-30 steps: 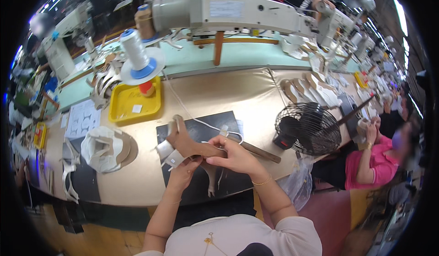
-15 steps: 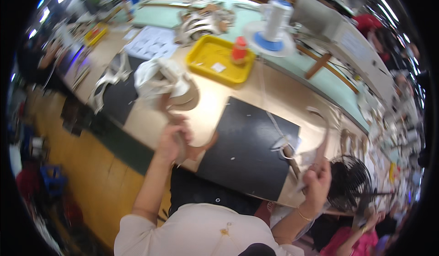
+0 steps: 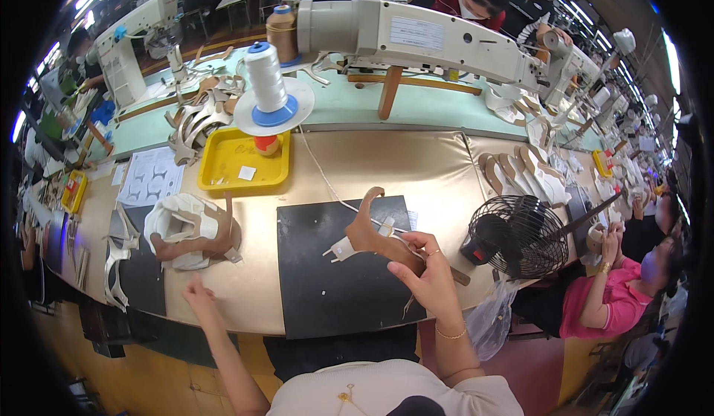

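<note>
My right hand (image 3: 433, 278) pinches a brown shoe upper piece (image 3: 375, 241) with pale tabs, holding it above a black mat (image 3: 309, 289). Its curved brown strap points away from me. At the left, my left hand (image 3: 199, 298) hovers over the table's near edge, fingers loosely apart and nothing visible in them. Just beyond it sits a pile of white and brown shoe uppers (image 3: 190, 226), a brown strap sticking up from it. Beside my right fingers, a brown handle-like end (image 3: 460, 276) shows; the rest of it is hidden.
A yellow tray (image 3: 245, 182) and a white thread spool (image 3: 266, 81) stand beyond the pile. A black fan (image 3: 517, 236) is at the right, with more shoe pieces (image 3: 524, 171) behind. A sewing machine (image 3: 424, 33) spans the back. A co-worker in pink (image 3: 606, 297) sits at right.
My view has swung right. My left hand, earlier around a brown piece, is now free beside the pile. My right hand has brought its brown piece over the mat.
</note>
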`<state>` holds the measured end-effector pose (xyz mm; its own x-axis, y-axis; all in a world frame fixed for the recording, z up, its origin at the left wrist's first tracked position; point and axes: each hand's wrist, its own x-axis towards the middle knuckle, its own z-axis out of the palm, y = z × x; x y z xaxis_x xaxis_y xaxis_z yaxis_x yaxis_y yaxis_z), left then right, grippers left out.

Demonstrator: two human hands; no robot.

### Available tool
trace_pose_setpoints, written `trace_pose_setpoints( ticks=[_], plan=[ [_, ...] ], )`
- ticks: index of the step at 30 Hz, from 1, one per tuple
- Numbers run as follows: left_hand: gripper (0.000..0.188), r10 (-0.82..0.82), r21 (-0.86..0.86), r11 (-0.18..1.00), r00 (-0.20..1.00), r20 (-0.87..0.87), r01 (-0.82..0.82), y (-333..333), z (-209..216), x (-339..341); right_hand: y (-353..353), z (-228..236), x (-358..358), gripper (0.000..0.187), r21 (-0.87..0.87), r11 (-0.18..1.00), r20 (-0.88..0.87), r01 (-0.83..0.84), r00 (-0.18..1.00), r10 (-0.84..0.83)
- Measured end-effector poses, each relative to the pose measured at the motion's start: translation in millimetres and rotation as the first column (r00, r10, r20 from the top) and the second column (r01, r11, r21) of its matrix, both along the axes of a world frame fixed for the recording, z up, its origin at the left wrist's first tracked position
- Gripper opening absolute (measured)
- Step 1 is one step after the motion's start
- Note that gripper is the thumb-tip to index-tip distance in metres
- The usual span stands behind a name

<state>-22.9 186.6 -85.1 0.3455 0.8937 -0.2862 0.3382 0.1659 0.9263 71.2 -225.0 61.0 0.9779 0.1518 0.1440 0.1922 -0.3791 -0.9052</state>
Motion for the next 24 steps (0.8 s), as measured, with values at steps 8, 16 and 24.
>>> trace_pose_setpoints(
  ticks=[8,16,24],
  plan=[
    [0.056,-0.531,-0.106,0.490,0.394,0.750,0.865,-175,62,10,69,-23,-17,0.042,-0.059,0.960,0.050,-0.273,0.960,0.276],
    [0.057,-0.661,-0.041,0.406,0.324,0.676,0.913,-178,87,21,60,-32,-21,0.038,-0.138,0.961,0.301,-0.238,0.915,0.270],
    [0.056,-0.589,-0.199,0.426,0.438,0.679,0.882,-176,85,16,61,-41,-20,0.035,-0.079,0.952,0.244,-0.295,0.921,0.305]
  ],
)
